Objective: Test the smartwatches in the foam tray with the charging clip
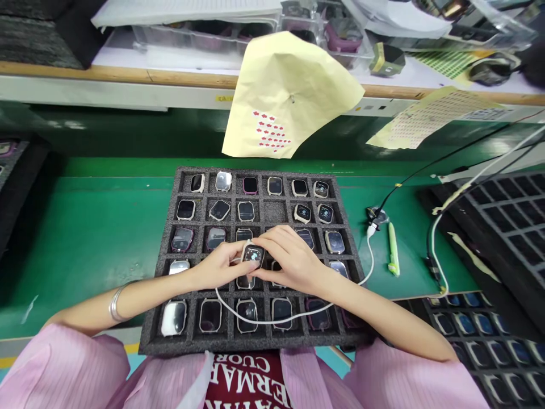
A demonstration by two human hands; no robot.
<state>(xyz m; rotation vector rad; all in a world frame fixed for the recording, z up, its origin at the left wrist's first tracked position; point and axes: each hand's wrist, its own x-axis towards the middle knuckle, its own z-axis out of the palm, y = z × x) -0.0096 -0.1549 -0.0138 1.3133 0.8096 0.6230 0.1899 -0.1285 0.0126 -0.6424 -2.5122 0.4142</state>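
Note:
My left hand (223, 266) and my right hand (293, 260) hold one smartwatch case (254, 257) between them, its lit dark screen facing up. My left thumb lies at the lower edge of the screen, while the right fingers grip the upper right side. A white charging cable (272, 322) loops under my hands and runs up to the left one; its end is hidden there. Below both hands lies a dark foam tray (238, 343) divided into compartments. Several strapless smartwatches sit in them, some with lit screens, such as the watch (326, 213) at the right.
A light green pen-like tool (393, 250) lies right of the tray, near a black-and-white cable joint (372, 228). More foam trays stand at the right (506, 227) and left edges. A yellow paper (293, 85) hangs from the shelf (187, 76), which bears plastic boxes.

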